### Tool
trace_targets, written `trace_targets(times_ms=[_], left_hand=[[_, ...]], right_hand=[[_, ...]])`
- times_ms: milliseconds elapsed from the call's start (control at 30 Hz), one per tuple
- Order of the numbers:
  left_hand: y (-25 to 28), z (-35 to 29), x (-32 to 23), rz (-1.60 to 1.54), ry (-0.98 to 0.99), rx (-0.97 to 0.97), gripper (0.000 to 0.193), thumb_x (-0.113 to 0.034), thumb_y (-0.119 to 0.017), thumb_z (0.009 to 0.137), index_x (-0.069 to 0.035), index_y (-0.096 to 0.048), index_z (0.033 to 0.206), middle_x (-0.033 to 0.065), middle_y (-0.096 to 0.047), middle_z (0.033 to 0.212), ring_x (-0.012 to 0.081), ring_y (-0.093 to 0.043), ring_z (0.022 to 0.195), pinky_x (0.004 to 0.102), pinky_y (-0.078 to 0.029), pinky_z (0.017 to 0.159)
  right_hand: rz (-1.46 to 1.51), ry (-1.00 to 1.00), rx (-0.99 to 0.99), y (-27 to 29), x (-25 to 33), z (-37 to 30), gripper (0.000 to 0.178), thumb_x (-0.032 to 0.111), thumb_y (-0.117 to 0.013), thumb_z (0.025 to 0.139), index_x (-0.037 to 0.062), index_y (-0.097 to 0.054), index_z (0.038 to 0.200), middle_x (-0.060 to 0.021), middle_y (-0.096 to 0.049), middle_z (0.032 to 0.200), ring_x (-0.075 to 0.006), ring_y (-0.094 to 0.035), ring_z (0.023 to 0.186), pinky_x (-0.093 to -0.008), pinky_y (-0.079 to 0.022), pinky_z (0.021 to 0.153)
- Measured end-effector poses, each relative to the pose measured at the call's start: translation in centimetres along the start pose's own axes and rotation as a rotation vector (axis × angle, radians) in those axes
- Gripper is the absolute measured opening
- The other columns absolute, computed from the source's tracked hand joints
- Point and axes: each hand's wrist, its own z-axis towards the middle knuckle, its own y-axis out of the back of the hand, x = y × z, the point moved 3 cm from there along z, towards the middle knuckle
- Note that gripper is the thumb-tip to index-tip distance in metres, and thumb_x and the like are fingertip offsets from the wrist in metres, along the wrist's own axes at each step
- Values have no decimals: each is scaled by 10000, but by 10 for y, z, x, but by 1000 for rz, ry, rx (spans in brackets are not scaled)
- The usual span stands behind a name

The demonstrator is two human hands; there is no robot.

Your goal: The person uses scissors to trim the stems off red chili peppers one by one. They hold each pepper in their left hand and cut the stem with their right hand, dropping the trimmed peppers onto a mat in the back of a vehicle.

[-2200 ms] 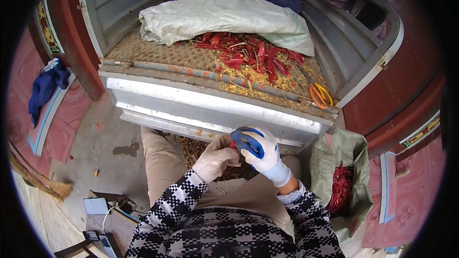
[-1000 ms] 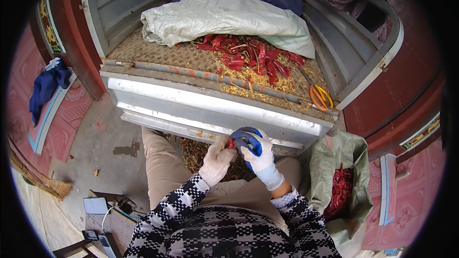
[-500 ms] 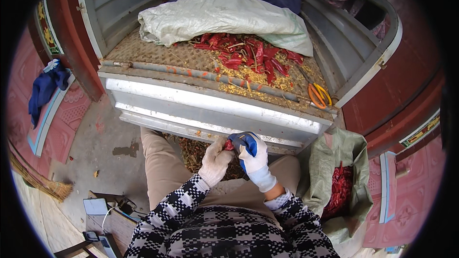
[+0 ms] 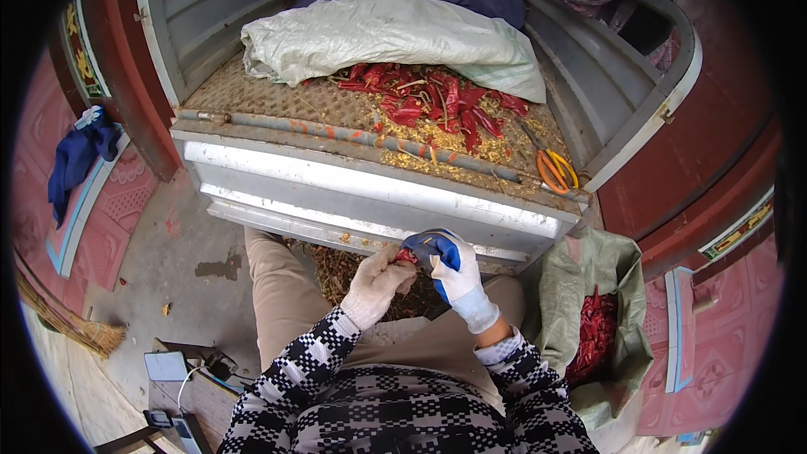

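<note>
My left hand [image 4: 374, 286], in an off-white knit glove, is closed on a red dried chili pepper [image 4: 406, 256], of which only a small part shows between the fingers. Right against it, my right hand [image 4: 454, 267] wears a white glove with blue-coated fingers. Its fingers are curled together at the pepper's end; a thin pale bit shows there, but what they grip is too small to make out. Both hands are above my lap, in front of the metal cart's tailboard [image 4: 370, 189]. More red chilies [image 4: 454, 101] lie on the cart bed among yellow seeds.
A white woven sack [image 4: 395, 29] lies behind the chilies. Orange-handled scissors [image 4: 552, 171] rest at the bed's right edge. An open green sack [image 4: 559, 286] holding red chilies stands at my right. Plant scraps [image 4: 340, 273] lie below my hands. A broom [image 4: 97, 332] and a small table [image 4: 206, 403] are at left.
My hands stay together at the pepper. The right fingers have shifted slightly, and the whole view has moved a little.
</note>
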Motion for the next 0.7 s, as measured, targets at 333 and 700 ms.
trace_targets(times_ms=[333,700], left_hand=[[7,0,8,52,-58,24,236,-2,-523,874,29,-562,1105,15,-566,797,107,-523,718,237,-440,672],[23,2,21,348,-177,25,121,-13,-563,878,34,-571,989,83,-601,807,112,-552,766,275,-474,684]], right_hand=[[-761,369,179,6,36,4,293,197,-709,736,100,-672,1010,-89,-644,980,-309,-598,890,-442,-493,804],[-758,350,160,-3,17,-2,263,164,-714,696,63,-667,934,-119,-649,891,-332,-611,827,-441,-507,757]])
